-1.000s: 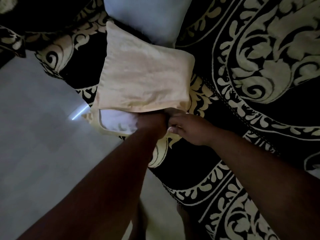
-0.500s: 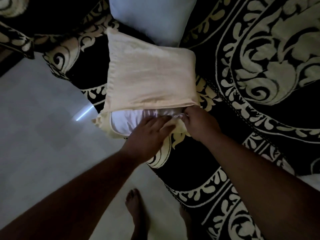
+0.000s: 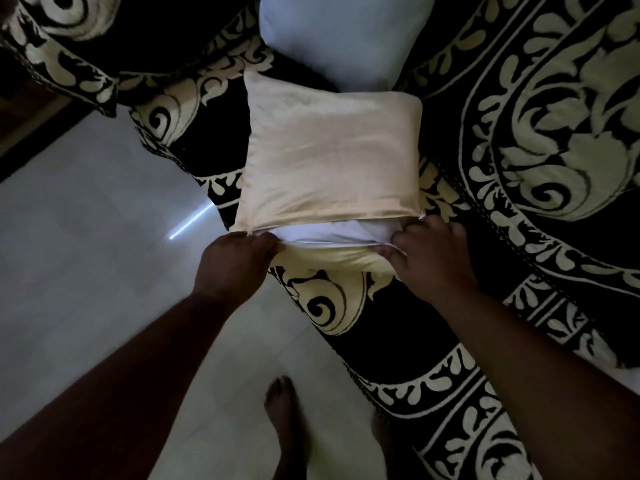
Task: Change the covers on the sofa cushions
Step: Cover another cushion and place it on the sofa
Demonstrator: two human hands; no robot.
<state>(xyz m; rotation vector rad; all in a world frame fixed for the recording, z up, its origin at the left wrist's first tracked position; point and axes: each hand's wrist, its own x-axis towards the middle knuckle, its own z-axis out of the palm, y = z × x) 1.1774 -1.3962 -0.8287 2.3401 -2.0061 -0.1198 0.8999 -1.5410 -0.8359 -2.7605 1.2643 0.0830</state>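
Note:
A cushion in a cream cover (image 3: 329,157) lies on the black and cream patterned spread (image 3: 540,140). The cover's near edge is open, and the white inner cushion (image 3: 332,232) shows in the gap. My left hand (image 3: 233,263) grips the left end of that opening. At the right end, my right hand (image 3: 434,254) pinches the cover's lower edge, with its fingers curled into the fabric. The lower flap of the cover (image 3: 332,259) sags between the two hands.
A bare white cushion (image 3: 343,32) lies just beyond the covered one, touching its far edge. Pale tiled floor (image 3: 86,237) runs along the left, with my bare feet (image 3: 284,417) at the spread's edge.
My left hand slid from the middle of the opening to its left corner and took hold there. My right hand shifted right. The opening is now stretched wide between them.

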